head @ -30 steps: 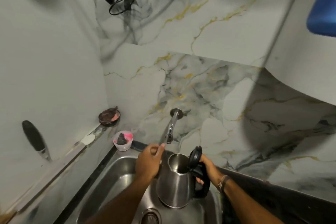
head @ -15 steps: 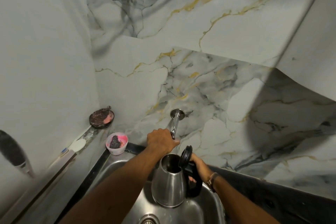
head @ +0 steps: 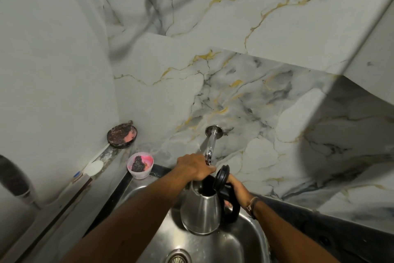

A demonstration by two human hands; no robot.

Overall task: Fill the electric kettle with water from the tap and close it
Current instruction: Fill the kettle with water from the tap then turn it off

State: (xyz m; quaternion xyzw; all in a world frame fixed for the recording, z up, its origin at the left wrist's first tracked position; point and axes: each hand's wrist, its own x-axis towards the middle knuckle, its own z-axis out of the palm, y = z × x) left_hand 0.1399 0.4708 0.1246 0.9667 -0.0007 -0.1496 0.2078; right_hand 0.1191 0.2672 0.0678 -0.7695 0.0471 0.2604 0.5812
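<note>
Filling step: my right hand [head: 236, 186] grips handle of kettle [head: 201, 209], lid [head: 221, 176] up, over sink [head: 251, 239]; left hand [head: 195, 166] wrapped on tap [head: 210, 149], no water seen; next, turn tap on.

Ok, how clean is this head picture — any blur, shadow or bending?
Head view: dim, with a broad shadow across the marble wall at right; wide-angle bending curves the wall edges; the dark object at far left is smeared; kettle and tap read sharp enough.
</note>
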